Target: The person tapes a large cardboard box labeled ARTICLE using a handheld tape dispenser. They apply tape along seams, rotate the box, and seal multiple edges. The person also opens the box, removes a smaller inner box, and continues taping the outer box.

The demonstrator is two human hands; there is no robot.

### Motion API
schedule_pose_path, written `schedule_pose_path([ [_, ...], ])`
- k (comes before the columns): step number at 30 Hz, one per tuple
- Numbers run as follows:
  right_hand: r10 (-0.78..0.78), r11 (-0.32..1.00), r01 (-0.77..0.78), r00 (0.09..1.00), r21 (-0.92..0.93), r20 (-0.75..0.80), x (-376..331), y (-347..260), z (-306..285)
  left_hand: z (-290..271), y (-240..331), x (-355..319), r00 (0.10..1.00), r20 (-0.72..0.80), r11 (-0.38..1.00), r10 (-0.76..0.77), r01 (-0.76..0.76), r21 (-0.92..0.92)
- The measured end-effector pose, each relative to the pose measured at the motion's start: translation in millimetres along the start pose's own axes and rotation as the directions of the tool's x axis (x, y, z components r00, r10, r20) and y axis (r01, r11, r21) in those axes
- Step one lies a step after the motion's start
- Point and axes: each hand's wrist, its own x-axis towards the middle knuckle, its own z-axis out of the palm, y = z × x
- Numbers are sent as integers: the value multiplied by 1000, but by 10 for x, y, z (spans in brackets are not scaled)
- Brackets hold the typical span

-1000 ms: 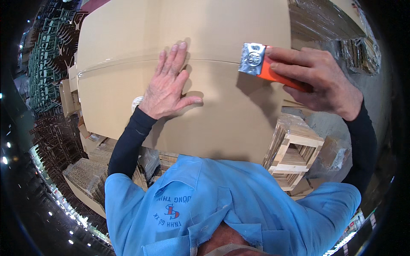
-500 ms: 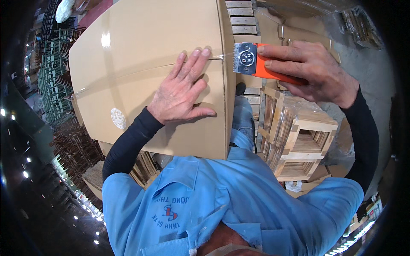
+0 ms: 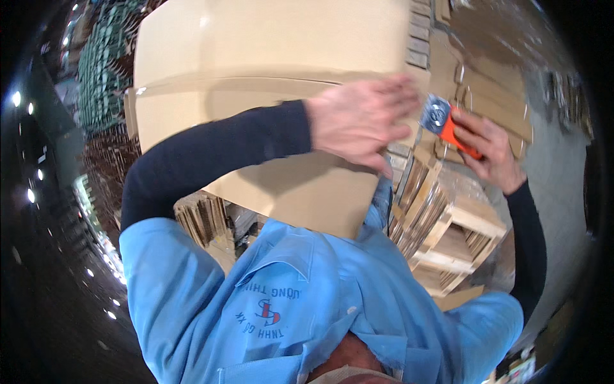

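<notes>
A large brown cardboard carton stands before me, its top flaps meeting in a seam that runs left to right. At the carton's right edge my left hand lies over the seam's end, palm down, thumb apart and fingers reaching past the edge; motion blurs the fingertips. My right hand is closed around an orange tape dispenser with a metal toothed head. It is held just right of the carton, apart from it, the head tilted toward my left fingertips. Whether tape runs between them cannot be made out.
Bundled wooden frames stand to the near right. Flattened cardboard lies at the far right beside a slatted pallet. Green stacked metalwork rises at the far left, and thin boards stand below the carton's left side.
My left hand has slid right from the carton's top to its right edge. My right hand has moved right and down with the dispenser, now tilted. The view has shifted.
</notes>
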Motion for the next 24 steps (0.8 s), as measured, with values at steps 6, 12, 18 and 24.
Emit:
schedule_pose_path([
  [6, 151, 984, -123, 962, -132, 226, 501, -391, -197, -7, 137, 473, 895, 441, 989, 70, -121, 89],
  [12, 240, 801, 87, 860, -592, 451, 486, 105, 396, 22, 239, 811, 862, 506, 998, 36, -2, -68],
  [18, 813, 582, -790, 568, -191, 127, 49, 475, 351, 792, 242, 1260, 969, 248, 897, -3, 112, -427],
  [24, 917, 398, -856, 381, 330, -118, -160, 91, -625, 162, -211, -262, 724, -679, 978, 119, -205, -48],
])
